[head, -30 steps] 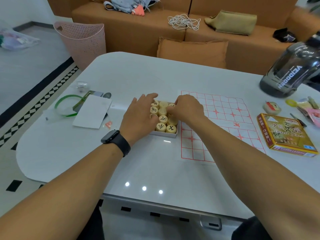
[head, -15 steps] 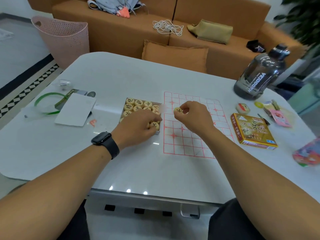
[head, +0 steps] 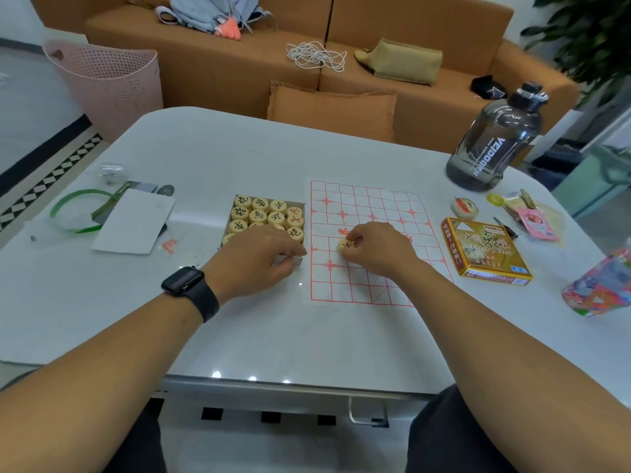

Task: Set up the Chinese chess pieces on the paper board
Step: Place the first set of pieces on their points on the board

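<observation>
- Step: I judge setup has barely begun; my right hand (head: pixel 372 249) pinches one black-marked piece (head: pixel 345 245) low over the paper board (head: pixel 368 206).
- The piece sits at my fingertips, near the board's left side.
- My left hand (head: pixel 259 261) covers the tray (head: pixel 235 213) of pieces; its grip I cannot tell.
- Next: seat the piece on an intersection, then release.

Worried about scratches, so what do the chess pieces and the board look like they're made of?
Chess pieces: probably pale unvarnished wood, matte, printed characters; could be plastic. Board: thin white paper with red lines, slightly wrinkled, lying flat.
</observation>
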Available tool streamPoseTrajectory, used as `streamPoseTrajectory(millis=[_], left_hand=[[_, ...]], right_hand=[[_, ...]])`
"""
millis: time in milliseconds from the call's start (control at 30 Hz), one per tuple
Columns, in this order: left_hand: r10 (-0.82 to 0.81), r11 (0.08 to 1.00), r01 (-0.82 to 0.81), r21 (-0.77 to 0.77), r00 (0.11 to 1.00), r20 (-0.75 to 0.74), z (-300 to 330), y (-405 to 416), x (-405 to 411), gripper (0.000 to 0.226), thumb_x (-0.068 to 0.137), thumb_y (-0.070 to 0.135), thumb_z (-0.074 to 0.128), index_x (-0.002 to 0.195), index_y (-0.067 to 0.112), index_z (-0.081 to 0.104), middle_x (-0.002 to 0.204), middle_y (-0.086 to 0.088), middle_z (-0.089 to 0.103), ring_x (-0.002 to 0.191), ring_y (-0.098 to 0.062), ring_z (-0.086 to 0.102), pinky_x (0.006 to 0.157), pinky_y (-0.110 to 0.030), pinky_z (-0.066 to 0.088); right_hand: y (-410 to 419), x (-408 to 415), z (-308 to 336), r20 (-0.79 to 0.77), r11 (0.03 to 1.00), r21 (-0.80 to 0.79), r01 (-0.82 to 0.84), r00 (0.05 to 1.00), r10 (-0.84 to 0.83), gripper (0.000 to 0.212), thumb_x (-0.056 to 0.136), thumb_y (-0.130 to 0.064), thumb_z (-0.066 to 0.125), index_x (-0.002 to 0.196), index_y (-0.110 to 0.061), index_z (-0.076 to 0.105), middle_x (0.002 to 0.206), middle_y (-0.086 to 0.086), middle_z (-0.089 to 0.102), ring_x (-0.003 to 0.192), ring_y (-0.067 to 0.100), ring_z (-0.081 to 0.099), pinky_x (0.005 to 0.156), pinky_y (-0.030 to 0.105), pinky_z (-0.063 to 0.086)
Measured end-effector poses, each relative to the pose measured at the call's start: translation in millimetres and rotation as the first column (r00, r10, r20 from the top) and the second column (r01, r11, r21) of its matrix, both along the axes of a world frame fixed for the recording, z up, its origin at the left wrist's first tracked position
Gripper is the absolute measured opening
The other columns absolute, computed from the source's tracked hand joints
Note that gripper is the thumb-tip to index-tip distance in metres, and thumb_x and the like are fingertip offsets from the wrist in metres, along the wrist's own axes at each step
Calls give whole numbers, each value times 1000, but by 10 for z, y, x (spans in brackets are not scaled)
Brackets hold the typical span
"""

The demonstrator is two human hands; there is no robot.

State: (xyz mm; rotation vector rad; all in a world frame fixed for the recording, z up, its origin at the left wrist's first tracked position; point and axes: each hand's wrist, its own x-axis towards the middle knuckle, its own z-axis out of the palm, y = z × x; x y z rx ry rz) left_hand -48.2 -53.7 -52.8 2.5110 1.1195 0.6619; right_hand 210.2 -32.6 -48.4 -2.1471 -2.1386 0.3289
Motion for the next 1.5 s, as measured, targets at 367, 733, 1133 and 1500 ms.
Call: streamPoseTrajectory(millis=[367, 733, 1133, 1500], left_hand=[[47, 999, -47, -5, 998, 40, -72, 43, 49, 23, 95, 22, 62, 113, 20, 76, 98, 11, 71, 92, -9, 59, 82, -30, 50], [564, 818, -560, -134, 826, -10, 139, 13, -92, 13, 88, 35, 61, 96, 32, 71, 95, 14, 69, 92, -14, 64, 75, -30, 51], [594, 790, -613, -10, 770, -233, 250, 414, 206, 30, 94, 39, 54, 118, 25, 64, 115, -2, 60, 101, -24, 59, 79, -36, 50], [549, 795, -600, -83, 772, -320, 47, 791, 157, 38, 85, 58, 58, 103, 28, 72, 101, -2, 55, 106, -27, 50, 84, -40, 52]], right_hand=[[-34, -41, 96, -112, 981, 187, 60, 993, -40, 40, 90, -51, 67, 123, -29, 67, 112, -7, 66, 93, 12, 62, 82, 33, 55], [-126, -566, 424, -125, 990, 82, -118, 984, 127, 25, 93, -44, 62, 107, -26, 70, 104, -9, 67, 92, 13, 61, 80, 37, 56], [521, -810, 394, -96, 978, 122, -167, 979, 179, 18, 97, -30, 59, 104, -21, 73, 99, -4, 69, 87, 17, 63, 67, 31, 49], [1065, -802, 186, 35, 858, -61, -510, 858, 513, 36, 100, -16, 53, 131, -31, 63, 124, 0, 56, 106, 21, 58, 92, 40, 52]])
